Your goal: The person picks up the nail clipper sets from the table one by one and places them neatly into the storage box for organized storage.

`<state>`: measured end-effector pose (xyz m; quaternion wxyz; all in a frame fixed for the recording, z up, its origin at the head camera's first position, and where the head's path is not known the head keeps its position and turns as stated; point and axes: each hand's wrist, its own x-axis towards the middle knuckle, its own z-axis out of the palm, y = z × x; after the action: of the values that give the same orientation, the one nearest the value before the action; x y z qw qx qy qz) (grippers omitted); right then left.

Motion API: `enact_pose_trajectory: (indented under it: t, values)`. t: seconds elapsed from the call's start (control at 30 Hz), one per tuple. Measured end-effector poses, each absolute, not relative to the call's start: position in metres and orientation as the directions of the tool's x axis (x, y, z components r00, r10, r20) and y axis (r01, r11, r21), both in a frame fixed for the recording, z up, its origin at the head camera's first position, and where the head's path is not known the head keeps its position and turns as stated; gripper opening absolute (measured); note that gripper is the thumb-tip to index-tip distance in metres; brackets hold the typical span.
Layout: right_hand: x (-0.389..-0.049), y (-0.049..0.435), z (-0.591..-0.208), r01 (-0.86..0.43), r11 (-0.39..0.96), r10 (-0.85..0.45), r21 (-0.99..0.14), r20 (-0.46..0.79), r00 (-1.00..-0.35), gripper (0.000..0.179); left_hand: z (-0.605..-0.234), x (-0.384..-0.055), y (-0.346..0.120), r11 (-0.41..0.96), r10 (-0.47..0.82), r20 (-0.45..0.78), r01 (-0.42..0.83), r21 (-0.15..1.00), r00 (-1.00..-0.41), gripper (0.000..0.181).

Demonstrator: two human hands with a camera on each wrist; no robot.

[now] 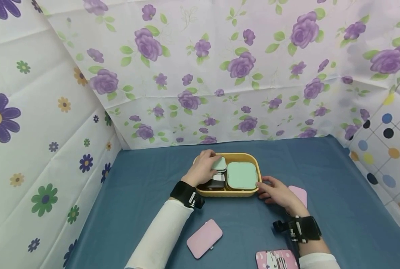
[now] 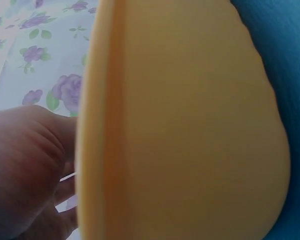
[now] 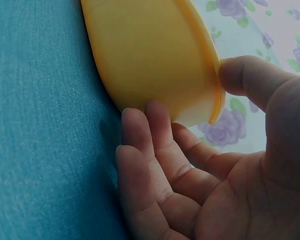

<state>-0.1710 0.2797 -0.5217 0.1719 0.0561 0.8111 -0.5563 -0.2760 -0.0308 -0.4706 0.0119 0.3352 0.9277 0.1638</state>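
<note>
A yellow bin stands on the blue cloth. In its right half lies a large mint-green square case; its left half holds a smaller mint-green case and a black-and-white case. My left hand reaches over the bin's left side, its fingers and thumb around the small mint-green case. In the left wrist view the bin's wall hides the fingertips. With thumb at the rim and fingers against the outside wall, my right hand grips the bin's right end.
A pink case lies in front of the bin. Near the front edge is a pink patterned case, and another pink case shows partly behind the right wrist. Flowered cloth hangs behind and along the sides.
</note>
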Motion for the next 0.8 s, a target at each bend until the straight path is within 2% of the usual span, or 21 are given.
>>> enact_pose_trajectory:
  t: [0.8]
  values:
    - [-0.1707,0.2782,-0.5214,0.278,0.377,-0.095,-0.884,-0.335,-0.937,0.078,-0.4764,-0.2739,-0.0388,0.724,0.587,0.111,0.581,0.371,-0.802,0.059]
